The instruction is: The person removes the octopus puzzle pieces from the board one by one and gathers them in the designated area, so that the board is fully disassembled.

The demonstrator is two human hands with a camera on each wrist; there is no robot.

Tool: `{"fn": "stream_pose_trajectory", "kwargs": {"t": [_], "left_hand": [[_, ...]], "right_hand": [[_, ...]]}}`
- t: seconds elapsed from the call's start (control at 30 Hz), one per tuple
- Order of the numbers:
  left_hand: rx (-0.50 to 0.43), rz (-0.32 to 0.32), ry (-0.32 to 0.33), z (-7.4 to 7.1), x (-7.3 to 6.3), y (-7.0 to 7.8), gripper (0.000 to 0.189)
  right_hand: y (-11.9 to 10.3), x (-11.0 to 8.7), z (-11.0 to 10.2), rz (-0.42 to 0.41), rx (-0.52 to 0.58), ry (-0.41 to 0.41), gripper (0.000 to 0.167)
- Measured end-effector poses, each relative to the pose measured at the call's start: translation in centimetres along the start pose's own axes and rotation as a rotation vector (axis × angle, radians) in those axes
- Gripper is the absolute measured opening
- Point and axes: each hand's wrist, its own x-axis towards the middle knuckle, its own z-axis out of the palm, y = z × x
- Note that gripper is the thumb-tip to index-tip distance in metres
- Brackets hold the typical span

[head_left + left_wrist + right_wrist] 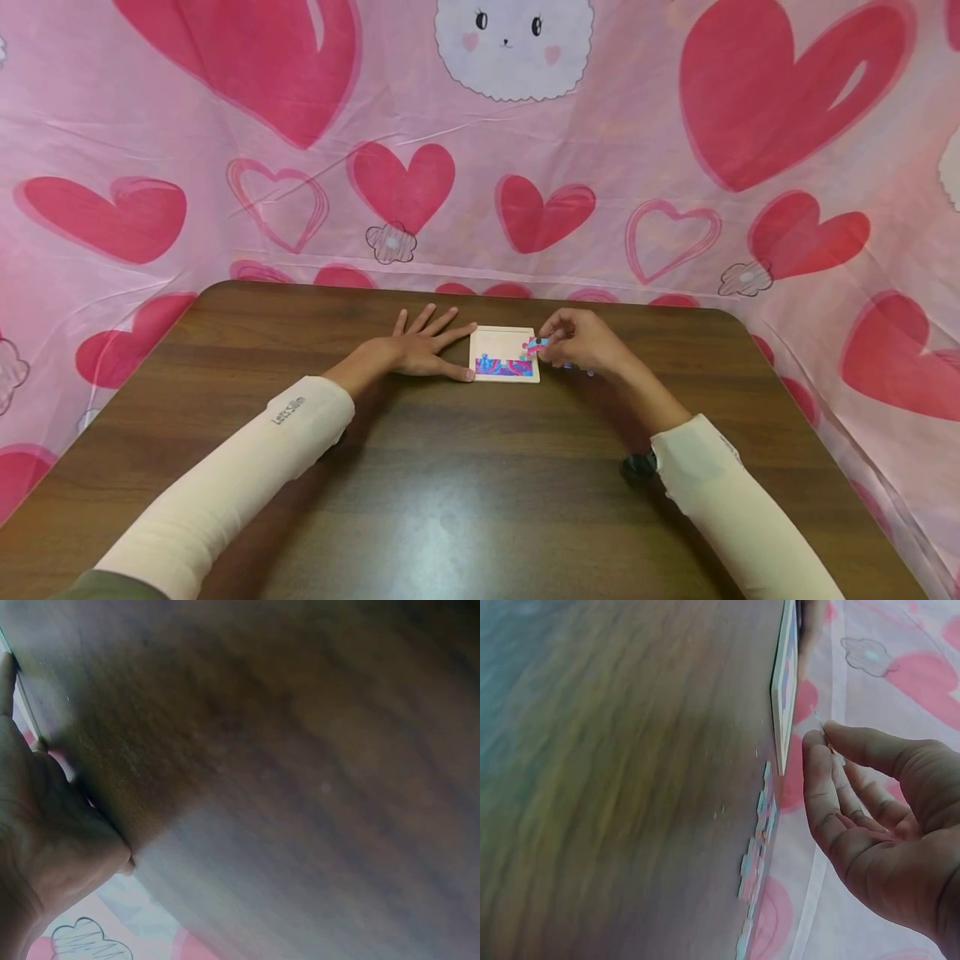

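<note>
A small jigsaw puzzle frame [501, 329] of pale wood lies flat on the table, its near part filled with blue, pink and purple pieces. My left hand [420, 352] has its fingers spread, with thumb and index finger touching the frame's left edge. Between thumb and fingertips my right hand [581, 340] pinches a colourful puzzle piece [535, 345] over the frame's right side. The right wrist view shows that hand [885, 817] raised above the table, the piece seen edge-on. In the left wrist view the left hand [52, 832] shows only in part.
Loose puzzle pieces [751, 866] lie on the table to the right of the frame, partly hidden under the right hand in the head view. The brown wooden table [480, 483] meets a pink heart-patterned cloth [465, 125] behind it.
</note>
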Motion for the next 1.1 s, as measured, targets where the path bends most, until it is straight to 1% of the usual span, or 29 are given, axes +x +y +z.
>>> {"fn": "stream_pose_trajectory", "kwargs": {"t": [0.1, 0.27, 0.4, 0.53, 0.73, 0.87, 1.1], "left_hand": [[0.005, 0.000, 0.001, 0.0, 0.0, 0.0, 0.106], [0.011, 0.001, 0.002, 0.1, -0.1, 0.1, 0.106], [0.009, -0.001, 0.005, 0.0, -0.2, 0.2, 0.106], [0.010, -0.002, 0.006, 0.0, -0.2, 0.2, 0.106], [0.010, -0.003, 0.003, -0.1, -0.3, 0.3, 0.106], [0.003, 0.001, 0.004, -0.2, -0.4, 0.3, 0.105], [-0.016, 0.009, 0.005, -0.2, -0.4, 0.3, 0.105]], "right_hand": [[0.3, -0.6, -0.6, 0.005, 0.027, 0.004, 0.037], [0.9, -1.6, -1.7, -0.008, 0.012, 0.015, 0.033], [1.4, -2.5, -2.6, -0.017, 0.035, 0.037, 0.033], [2.0, -3.2, -3.3, -0.009, 0.045, 0.059, 0.034], [2.9, -4.0, -4.0, 0.028, 0.054, 0.070, 0.039], [3.3, -4.3, -4.4, 0.051, 0.067, 0.081, 0.039], [4.2, -4.8, -5.3, 0.078, 0.105, 0.076, 0.040]]}}
